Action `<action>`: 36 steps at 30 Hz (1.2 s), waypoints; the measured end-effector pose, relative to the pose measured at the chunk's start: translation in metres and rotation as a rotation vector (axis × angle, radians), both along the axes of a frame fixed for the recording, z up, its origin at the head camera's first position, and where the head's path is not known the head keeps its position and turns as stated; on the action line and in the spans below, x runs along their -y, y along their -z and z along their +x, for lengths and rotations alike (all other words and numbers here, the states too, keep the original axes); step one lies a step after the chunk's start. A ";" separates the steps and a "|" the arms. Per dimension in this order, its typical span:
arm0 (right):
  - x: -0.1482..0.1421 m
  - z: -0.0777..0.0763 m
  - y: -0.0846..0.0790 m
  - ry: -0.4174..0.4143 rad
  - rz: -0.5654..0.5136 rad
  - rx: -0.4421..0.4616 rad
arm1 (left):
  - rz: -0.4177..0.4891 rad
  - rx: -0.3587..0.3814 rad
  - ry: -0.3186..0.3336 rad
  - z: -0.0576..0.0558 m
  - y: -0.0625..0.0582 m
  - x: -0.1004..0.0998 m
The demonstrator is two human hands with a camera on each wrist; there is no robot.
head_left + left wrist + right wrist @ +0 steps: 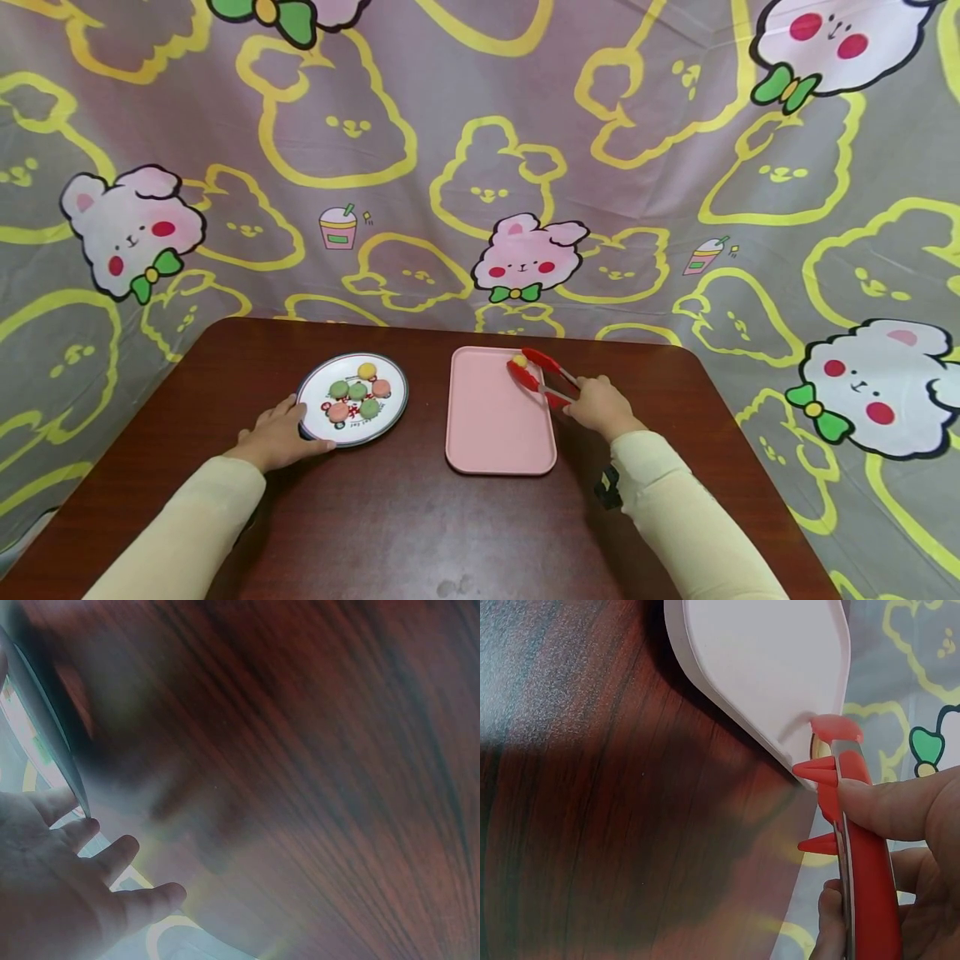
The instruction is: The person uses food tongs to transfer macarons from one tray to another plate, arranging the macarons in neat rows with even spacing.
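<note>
My right hand (602, 407) grips red-and-metal tongs (870, 862). The tongs' red tips are around a small yellow macaron (519, 361) at the far right corner of a pink tray (498, 425). In the right wrist view, the thumb presses on the tongs' side and the red tips hide most of the macaron. My left hand (277, 435) rests at the left rim of a round white plate (318, 379) with a dark edge, its thumb along the near rim. In the left wrist view its fingers (112, 859) are spread and fairly straight, touching the plate's edge.
On the plate lie several macarons: a yellow one (367, 371), green ones (369, 408) and pink ones (381, 388). Plate and tray stand apart on a dark brown wooden table (360, 517). A cartoon-printed cloth (420, 108) hangs behind the table and along its sides.
</note>
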State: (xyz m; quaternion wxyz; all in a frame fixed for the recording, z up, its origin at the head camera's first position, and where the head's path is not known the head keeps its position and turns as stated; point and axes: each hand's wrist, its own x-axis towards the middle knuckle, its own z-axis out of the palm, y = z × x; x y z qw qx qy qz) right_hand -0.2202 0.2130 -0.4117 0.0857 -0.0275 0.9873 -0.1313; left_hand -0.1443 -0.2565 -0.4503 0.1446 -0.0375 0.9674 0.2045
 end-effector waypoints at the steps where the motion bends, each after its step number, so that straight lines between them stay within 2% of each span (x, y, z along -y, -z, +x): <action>1: 0.000 0.000 0.000 -0.002 0.000 0.001 | 0.000 0.001 0.000 0.000 0.000 0.000; 21: 0.001 -0.001 -0.004 -0.017 0.006 0.014 | 0.005 -0.006 0.006 0.000 0.000 0.000; 36: 0.000 0.002 -0.001 -0.028 0.017 -0.018 | 0.001 -0.011 0.006 0.001 0.000 0.000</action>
